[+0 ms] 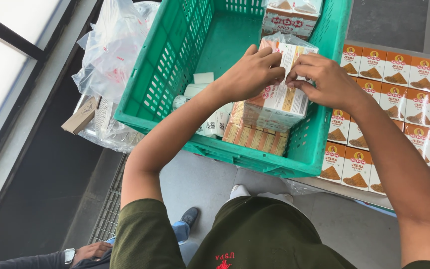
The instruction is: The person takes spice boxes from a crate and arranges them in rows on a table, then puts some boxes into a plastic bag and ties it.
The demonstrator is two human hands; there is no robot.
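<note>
My left hand (252,72) and my right hand (324,79) both grip the clear plastic wrap at the top of a wrapped bundle of small spice boxes (274,104). The bundle stands inside a green plastic crate (175,65), on top of another orange-and-white bundle (255,137). The fingers of both hands pinch the wrap close together near the bundle's upper edge. Beside the bundle in the crate lie several small white packs (207,107). Another wrapped bundle (289,15) sits at the crate's far end.
Rows of orange-and-white spice boxes (399,94) stand on the surface to the right of the crate. Crumpled clear plastic bags (110,55) lie to the left. Another person's hand with a wristwatch (83,251) shows at the bottom left, near a floor grate (108,209).
</note>
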